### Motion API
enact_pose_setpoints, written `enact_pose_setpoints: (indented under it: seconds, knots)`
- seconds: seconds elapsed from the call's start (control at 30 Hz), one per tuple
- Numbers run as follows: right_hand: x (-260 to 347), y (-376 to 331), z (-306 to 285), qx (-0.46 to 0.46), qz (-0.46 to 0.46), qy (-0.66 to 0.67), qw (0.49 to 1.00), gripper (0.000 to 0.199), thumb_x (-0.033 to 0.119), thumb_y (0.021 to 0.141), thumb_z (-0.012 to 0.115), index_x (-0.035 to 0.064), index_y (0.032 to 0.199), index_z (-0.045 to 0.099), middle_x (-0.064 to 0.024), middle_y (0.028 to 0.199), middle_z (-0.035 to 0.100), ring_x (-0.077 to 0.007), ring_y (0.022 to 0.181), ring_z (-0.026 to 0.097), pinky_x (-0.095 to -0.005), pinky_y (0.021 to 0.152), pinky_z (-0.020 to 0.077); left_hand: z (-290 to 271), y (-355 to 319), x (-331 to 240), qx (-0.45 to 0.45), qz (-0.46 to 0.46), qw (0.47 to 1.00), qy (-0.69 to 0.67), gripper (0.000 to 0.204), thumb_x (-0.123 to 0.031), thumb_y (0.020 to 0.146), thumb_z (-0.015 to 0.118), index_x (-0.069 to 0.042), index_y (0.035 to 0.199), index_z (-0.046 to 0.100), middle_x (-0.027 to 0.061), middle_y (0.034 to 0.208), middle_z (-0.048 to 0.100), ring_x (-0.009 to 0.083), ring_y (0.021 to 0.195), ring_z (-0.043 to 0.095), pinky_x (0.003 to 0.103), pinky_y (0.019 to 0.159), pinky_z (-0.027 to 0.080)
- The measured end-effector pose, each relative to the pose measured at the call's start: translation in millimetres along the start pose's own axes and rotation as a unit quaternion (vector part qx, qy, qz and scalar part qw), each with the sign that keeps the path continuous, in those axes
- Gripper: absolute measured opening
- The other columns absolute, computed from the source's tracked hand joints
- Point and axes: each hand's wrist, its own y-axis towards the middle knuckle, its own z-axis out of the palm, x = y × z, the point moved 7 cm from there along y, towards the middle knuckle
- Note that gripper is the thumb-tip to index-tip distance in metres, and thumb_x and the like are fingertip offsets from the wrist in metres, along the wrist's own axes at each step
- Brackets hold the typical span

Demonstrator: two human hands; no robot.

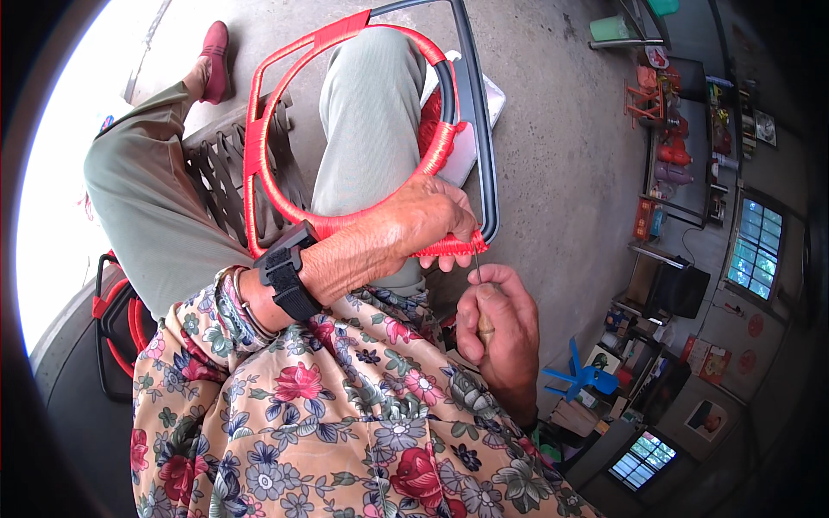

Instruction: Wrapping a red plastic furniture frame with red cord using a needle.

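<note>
Across my lap rests a black frame (480,129) with rounded corners and a ring inside it. Glossy red cord (343,31) wraps much of the frame and ring; the right side of the frame and part of the ring are bare black. My left hand (425,216) is closed round the red-wrapped near edge, close to the near right corner. Just below that corner, my right hand (503,324) pinches the wooden handle of an awl-like tool (485,328). Its thin metal shaft points up into the red wrapping at the corner, where the tip is hidden.
My legs, in grey-green trousers (367,112), support the frame. A dark woven-strap seat (233,164) lies between them. Another red-and-black frame (117,315) is at the left. Under the frame's right side sits a pale container (492,99) with red material. A blue stool (583,375) and cluttered shelves stand at the right.
</note>
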Motion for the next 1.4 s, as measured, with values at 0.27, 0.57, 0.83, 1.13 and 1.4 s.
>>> enact_pose_setpoints:
  seconds: [0.27,0.57,0.83,1.13,1.4]
  knots:
    - [-9.7,4.1,8.7,0.026,0.063,0.153,0.986,0.016,0.017,0.096,0.044,0.0035,0.104,0.047,-0.0042,0.071,0.045,-0.0113,0.043,0.043,-0.0251,0.036,0.0346,-0.2,1.8,1.7,-0.001,0.000,1.000,0.009,0.007,-0.001,0.071,0.059,0.002,0.077,0.062,0.0107,0.063,0.065,0.0137,0.048,0.060,0.021,0.038,0.041]
    - [-25.8,9.7,13.8,0.037,0.050,0.259,0.964,0.014,0.016,0.097,0.042,0.0051,0.104,0.047,-0.0021,0.076,0.045,-0.0105,0.047,0.044,-0.0262,0.038,0.0378,-0.6,3.0,4.7,-0.024,0.002,0.999,0.028,0.006,-0.001,0.073,0.057,0.001,0.077,0.062,0.0089,0.062,0.063,0.0136,0.049,0.059,0.022,0.040,0.041]
    - [-24.1,4.7,13.8,0.036,0.036,0.256,0.965,0.013,0.015,0.097,0.043,0.0048,0.105,0.046,-0.0026,0.075,0.044,-0.0103,0.047,0.043,-0.0258,0.038,0.0377,2.1,-0.9,1.6,0.001,-0.008,1.000,0.014,0.005,0.001,0.074,0.057,0.003,0.078,0.061,0.0110,0.064,0.064,0.0147,0.049,0.060,0.022,0.039,0.040]
    - [-32.0,11.3,24.7,0.031,0.014,0.233,0.972,0.015,0.016,0.097,0.043,0.0044,0.105,0.046,-0.0038,0.075,0.044,-0.0105,0.045,0.043,-0.0258,0.037,0.0371,-14.8,2.5,8.0,0.006,-0.005,1.000,0.014,0.007,0.002,0.073,0.059,0.004,0.080,0.060,0.0114,0.065,0.064,0.0150,0.049,0.060,0.022,0.039,0.041]
    - [-36.1,11.9,26.0,0.002,0.023,0.248,0.968,0.013,0.017,0.097,0.044,0.0067,0.105,0.046,-0.0038,0.075,0.044,-0.0106,0.045,0.043,-0.0259,0.037,0.0363,-16.4,1.8,8.6,0.002,0.003,1.000,0.016,0.006,0.001,0.073,0.060,0.003,0.079,0.060,0.0106,0.065,0.063,0.0142,0.049,0.060,0.023,0.039,0.041]
